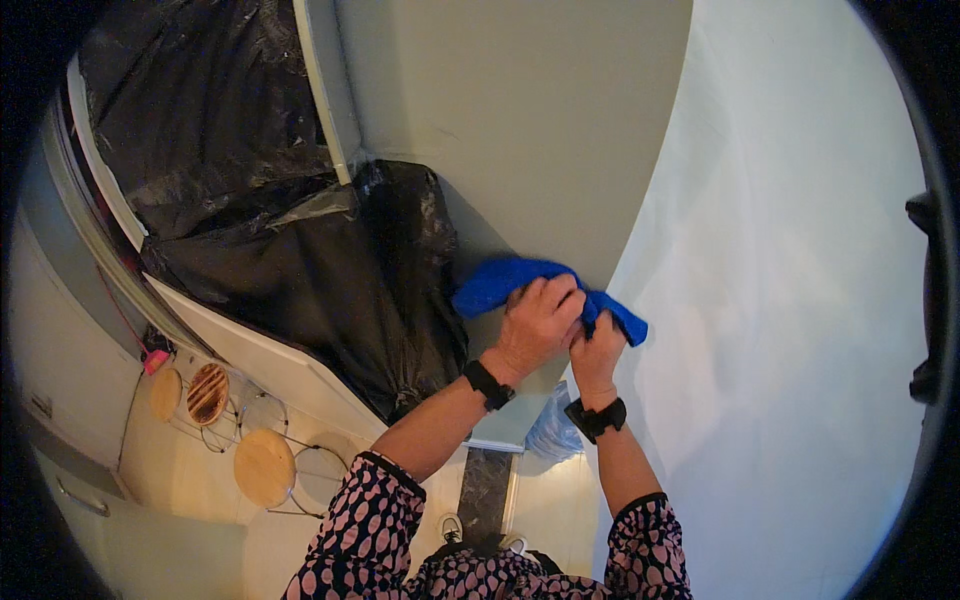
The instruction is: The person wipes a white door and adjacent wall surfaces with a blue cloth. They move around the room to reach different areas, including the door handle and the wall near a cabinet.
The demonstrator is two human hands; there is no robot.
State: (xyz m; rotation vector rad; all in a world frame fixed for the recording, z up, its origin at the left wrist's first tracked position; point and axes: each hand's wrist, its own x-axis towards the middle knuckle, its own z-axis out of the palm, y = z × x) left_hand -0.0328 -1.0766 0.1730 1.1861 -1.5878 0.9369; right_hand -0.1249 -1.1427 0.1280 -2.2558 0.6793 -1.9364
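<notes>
Both of my hands grip one bunched blue cloth (510, 283) in front of a grey panel (525, 135). My left hand (544, 319) has its fingers curled over the middle of the cloth. Close beside it, my right hand (598, 349) is closed around the cloth near its right end, which sticks out past the fingers. Each wrist wears a black band. Black plastic sheeting (300, 277) hangs just to the left of the cloth. A large white surface (735, 300) lies to the right of my right hand.
Round-topped stools (264, 469) with metal legs stand on the floor at lower left, near a pink dustpan or broom head (156, 361). A translucent blue plastic bag (556, 427) is on the floor below my hands. A pale edge strip (322, 90) borders the grey panel.
</notes>
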